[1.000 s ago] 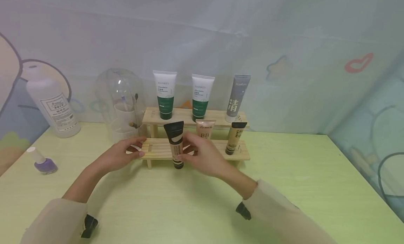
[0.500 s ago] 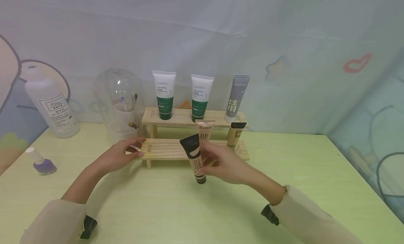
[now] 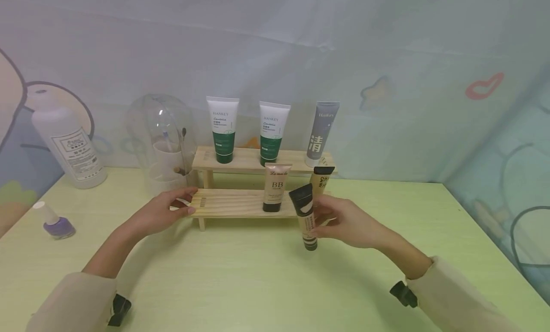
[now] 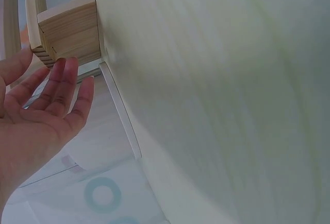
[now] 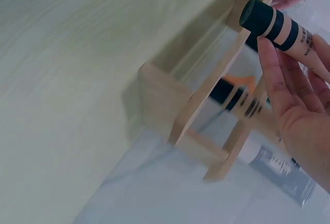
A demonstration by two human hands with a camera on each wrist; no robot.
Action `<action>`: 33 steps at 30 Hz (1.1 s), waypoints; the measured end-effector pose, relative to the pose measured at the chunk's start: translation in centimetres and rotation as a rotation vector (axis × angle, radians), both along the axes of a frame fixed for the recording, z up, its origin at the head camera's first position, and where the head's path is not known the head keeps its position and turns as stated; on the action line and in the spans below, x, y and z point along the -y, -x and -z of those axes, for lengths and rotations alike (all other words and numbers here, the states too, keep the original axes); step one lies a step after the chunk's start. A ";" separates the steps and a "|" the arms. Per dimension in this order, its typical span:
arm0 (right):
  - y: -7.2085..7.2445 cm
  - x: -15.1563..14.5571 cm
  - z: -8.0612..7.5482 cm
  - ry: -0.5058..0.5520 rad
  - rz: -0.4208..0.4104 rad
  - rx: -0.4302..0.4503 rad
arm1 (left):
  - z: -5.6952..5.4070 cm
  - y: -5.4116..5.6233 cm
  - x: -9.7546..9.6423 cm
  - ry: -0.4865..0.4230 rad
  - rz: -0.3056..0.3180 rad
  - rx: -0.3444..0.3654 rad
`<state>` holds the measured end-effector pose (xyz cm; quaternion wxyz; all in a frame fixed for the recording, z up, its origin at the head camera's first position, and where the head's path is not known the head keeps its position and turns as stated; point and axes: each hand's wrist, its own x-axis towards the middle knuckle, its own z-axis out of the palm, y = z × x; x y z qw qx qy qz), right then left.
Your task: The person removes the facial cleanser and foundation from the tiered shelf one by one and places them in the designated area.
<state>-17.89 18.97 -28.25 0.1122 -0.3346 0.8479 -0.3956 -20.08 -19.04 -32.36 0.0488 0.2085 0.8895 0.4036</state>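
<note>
My right hand [image 3: 345,222] pinches a beige cosmetic tube [image 3: 307,219] with black ends between thumb and fingers. The tube leans slightly, its cap downward, in front of the lower tier's right part. Behind it, partly covered, is a gold tube [image 3: 320,181] with a black top edge. A pink BB cream tube [image 3: 275,188] stands mid-tier, cap down. My left hand [image 3: 161,212] touches the left end of the two-tier wooden stand [image 3: 227,203] with relaxed fingers; the left wrist view has its fingertips right at the end of the shelf [image 4: 67,26].
On the upper tier stand two white-and-green tubes [image 3: 222,129] [image 3: 273,131] and a grey tube [image 3: 322,131]. Left of the stand are a clear domed holder [image 3: 161,145], a large white bottle [image 3: 70,145] and a purple nail polish bottle [image 3: 58,227]. A printed cloth [image 3: 386,45] hangs behind the table.
My right hand has carried the beige tube off the lower tier's left part, forward and then rightward past the BB cream tube, which is now uncovered. My left hand stays at the stand's left end.
</note>
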 end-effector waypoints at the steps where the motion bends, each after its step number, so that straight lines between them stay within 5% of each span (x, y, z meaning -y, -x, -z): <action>1: 0.1 -0.5 0.0 0.008 0.006 0.007 | 0.0 0.0 0.0 -0.001 0.000 0.000; 19: 3.3 -10.4 0.4 0.148 0.233 0.183 | 0.1 0.1 0.2 0.010 0.000 0.010; 33: 5.1 -13.0 2.8 0.176 0.379 0.225 | 0.5 0.4 0.3 -0.010 0.009 -0.020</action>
